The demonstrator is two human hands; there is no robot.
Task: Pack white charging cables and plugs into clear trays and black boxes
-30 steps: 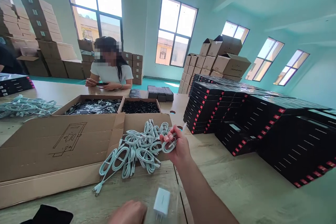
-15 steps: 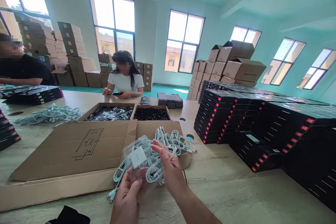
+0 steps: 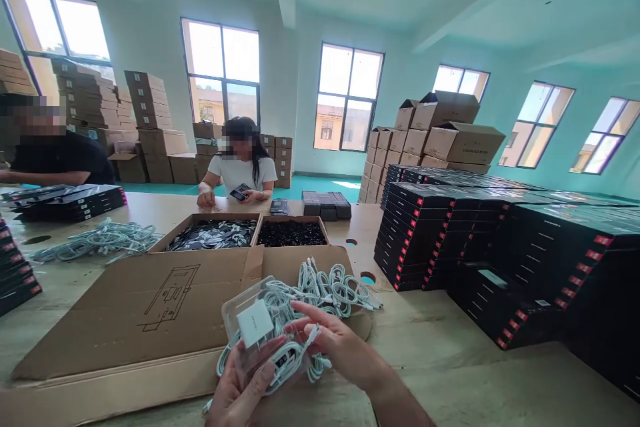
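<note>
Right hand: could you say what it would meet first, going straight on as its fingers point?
Probably the clear packet with white charger, in the left hand, just beyond its pinched cable.

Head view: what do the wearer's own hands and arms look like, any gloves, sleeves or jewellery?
The left hand and right hand wear no gloves, and no ring shows on either. The right forearm is uncovered to the frame edge: no sleeve, watch or band. The left arm is out of frame.
</note>
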